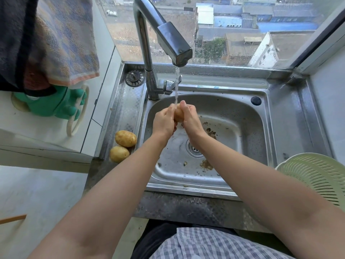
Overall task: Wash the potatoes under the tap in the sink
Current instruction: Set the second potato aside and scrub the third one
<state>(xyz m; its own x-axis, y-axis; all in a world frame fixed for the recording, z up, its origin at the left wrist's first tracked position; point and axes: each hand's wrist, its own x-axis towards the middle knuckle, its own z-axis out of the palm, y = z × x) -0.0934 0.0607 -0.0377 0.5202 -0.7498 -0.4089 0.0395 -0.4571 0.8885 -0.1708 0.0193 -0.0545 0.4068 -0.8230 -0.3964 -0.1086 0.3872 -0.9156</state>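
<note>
A: Window [233, 28]?
B: One wide pane along the back, spotted with droplets. Metal frame [321, 40] slants at the right. View is from high up, onto blue roofs [280, 19] and bare ground [127, 28].
A: Light?
B: Daylight, soft, no hard shadows.
A: Surfaces?
B: Dark speckled stone counter [186, 206] at the near edge. White tiled ledge [46, 131] on the left, set higher. Pale grey floor [37, 193] lower left. Towels [65, 43] hang above the ledge, top left.

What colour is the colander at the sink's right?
Pale green colander, perforated, seen in the head view.
</note>
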